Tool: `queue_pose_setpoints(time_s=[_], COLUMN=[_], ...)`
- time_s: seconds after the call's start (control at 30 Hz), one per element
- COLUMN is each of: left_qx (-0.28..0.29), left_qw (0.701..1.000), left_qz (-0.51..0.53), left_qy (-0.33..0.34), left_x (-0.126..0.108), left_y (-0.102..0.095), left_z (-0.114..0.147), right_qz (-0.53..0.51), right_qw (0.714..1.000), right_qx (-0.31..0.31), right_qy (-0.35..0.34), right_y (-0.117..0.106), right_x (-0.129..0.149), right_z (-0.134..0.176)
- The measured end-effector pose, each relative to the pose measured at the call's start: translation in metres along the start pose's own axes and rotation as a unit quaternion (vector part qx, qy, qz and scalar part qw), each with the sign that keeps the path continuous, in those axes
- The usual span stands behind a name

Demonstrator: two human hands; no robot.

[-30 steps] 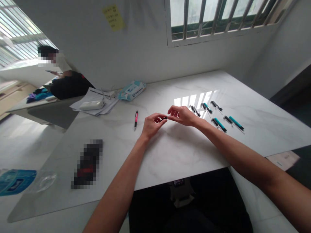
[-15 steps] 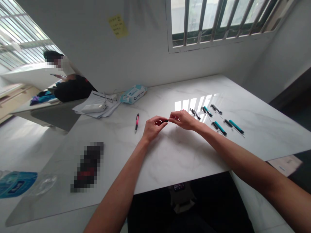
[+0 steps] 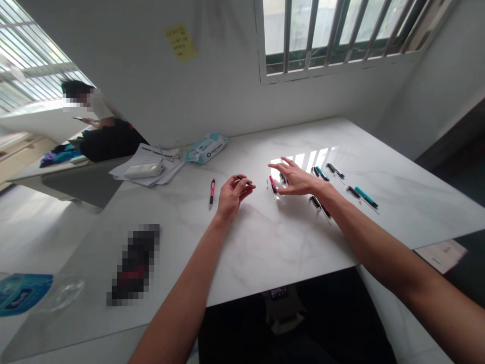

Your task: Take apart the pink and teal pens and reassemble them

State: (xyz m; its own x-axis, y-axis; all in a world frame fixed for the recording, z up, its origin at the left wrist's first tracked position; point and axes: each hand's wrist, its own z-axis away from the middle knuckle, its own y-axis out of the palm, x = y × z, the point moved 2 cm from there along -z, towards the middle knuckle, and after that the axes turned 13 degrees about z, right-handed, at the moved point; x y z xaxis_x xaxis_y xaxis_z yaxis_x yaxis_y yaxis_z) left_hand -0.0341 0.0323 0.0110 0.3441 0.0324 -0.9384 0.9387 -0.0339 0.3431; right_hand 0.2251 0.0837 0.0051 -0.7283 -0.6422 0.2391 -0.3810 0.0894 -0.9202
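My left hand (image 3: 232,196) is closed, pinching a slim black pen part (image 3: 247,181) between thumb and fingers above the table. My right hand (image 3: 297,180) is open, fingers spread, hovering over the pen pieces. Just left of its thumb lies a red pen barrel (image 3: 272,183) with a thin clear piece beside it. Under its palm a dark pen part (image 3: 283,178) is partly covered. Below the wrist lie more pieces, a black pen part (image 3: 314,202) and a red one partly behind the forearm. An assembled red and black pen (image 3: 212,194) rests left of my left hand.
Farther right lie a teal barrel (image 3: 366,197), another teal barrel (image 3: 322,173) and black pen parts (image 3: 335,170). At the back are a wipes pack (image 3: 206,148) and papers (image 3: 138,177). A blurred dark object (image 3: 134,265) and a plastic bottle (image 3: 26,293) are at left. A person sits beyond.
My hands have moved apart. The right has opened and drawn away from the black part, which stays in my left hand. The red barrel near my right thumb has come into view.
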Motion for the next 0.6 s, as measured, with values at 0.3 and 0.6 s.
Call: queue_pose_setpoints(time_s=[0.3, 0.6], left_qx=[-0.041, -0.026], left_qw=[0.999, 0.999], left_qz=[-0.008, -0.023], left_qy=[-0.031, -0.036], left_x=[0.004, 0.014], left_y=[0.000, -0.002], left_z=[0.000, -0.003], right_qz=[0.024, -0.054], right_qw=[0.999, 0.987], right_qx=[0.037, -0.092], right_qy=[-0.006, -0.124], right_y=[0.016, -0.004], right_x=[-0.001, 0.059], right_z=[-0.004, -0.005])
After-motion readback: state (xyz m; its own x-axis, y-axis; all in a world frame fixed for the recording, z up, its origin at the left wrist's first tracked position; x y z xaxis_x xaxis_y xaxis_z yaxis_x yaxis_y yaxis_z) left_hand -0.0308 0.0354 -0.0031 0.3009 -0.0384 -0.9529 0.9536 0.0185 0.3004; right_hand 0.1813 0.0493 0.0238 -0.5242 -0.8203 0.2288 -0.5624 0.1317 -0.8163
